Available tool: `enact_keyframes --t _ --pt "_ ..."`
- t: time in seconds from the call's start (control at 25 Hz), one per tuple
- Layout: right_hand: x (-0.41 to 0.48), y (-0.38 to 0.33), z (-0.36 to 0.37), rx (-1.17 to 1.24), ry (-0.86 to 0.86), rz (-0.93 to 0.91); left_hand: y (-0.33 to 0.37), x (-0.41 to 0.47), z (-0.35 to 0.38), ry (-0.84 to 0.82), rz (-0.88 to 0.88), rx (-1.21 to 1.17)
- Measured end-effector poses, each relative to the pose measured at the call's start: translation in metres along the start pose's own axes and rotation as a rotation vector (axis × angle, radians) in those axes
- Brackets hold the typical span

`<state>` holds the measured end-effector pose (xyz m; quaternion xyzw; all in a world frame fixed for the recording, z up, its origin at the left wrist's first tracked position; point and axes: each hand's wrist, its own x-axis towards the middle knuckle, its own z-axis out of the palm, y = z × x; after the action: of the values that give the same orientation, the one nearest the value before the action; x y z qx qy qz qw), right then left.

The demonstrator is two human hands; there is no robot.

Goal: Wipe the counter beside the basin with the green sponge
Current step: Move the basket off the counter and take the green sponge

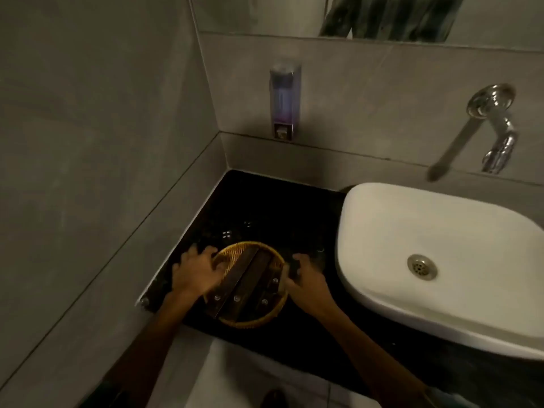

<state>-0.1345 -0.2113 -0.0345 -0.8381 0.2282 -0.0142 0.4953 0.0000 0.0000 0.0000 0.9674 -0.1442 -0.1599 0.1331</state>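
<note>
A black stone counter (259, 207) runs left of the white basin (426, 245). On its near part sits a round wicker basket (253, 318) holding dark flat packets. My left hand (194, 272) grips the basket's left rim. My right hand (306, 278) is at the basket's right rim, closed around a small dark object (293, 267) that looks like the sponge; its colour is too dim to tell.
A wall-mounted soap dispenser (285, 101) hangs above the counter's back edge. A chrome tap (497, 128) juts from the wall over the basin. Grey tiled walls close the left and back sides. A mirror (382, 16) is above.
</note>
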Motion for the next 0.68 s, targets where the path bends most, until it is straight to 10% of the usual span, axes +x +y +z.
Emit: enact_keyframes --t 0.68 --pt "-0.153 0.084 -0.106 0.201 0.225 0.387 0.089 -0.115 0.089 -0.232 0.169 -0.564"
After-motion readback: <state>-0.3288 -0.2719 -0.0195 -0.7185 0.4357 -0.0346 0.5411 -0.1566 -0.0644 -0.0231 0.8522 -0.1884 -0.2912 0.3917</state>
